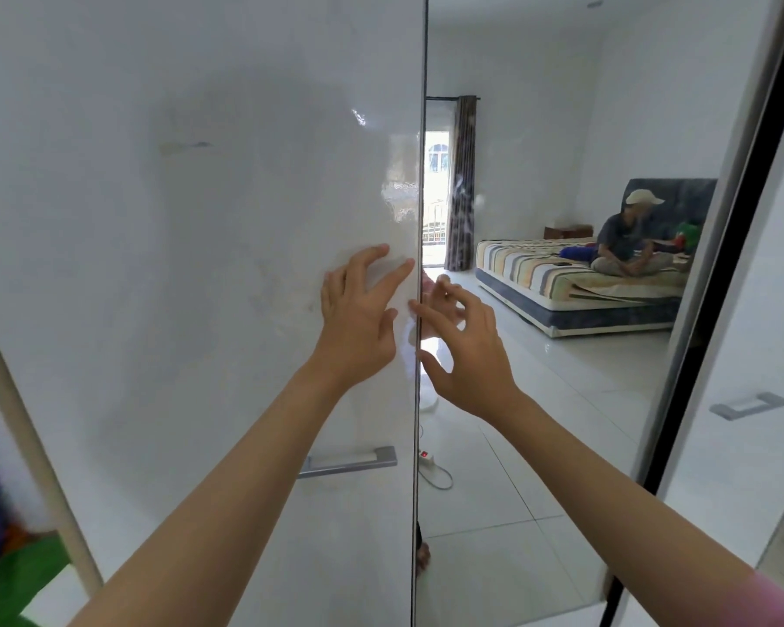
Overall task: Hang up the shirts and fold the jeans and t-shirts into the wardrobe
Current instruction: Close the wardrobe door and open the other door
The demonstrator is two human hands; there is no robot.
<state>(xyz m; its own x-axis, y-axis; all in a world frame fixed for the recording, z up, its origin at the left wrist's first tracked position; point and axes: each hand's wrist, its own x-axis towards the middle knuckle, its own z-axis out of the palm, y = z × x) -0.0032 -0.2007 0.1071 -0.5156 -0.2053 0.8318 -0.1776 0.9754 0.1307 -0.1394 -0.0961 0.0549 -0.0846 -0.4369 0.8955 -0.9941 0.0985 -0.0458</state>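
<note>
Head view: the left hand (pixel 358 314) lies flat with straight fingers pressed on the glossy white wardrobe door (pixel 191 246), near its right edge. The right hand (pixel 465 350), its grip open with fingers loosely spread and holding nothing, reaches to the mirrored door (pixel 539 400) just beside that edge. A metal handle (pixel 347 462) sits lower on the white door. Blue and green clothes (pixel 5 567) show at far left.

Left hand (pixel 358 319) lies flat on the white wardrobe door (pixel 177 264); right hand (pixel 462 350) touches the mirrored door (pixel 562 423) beside it.
</note>
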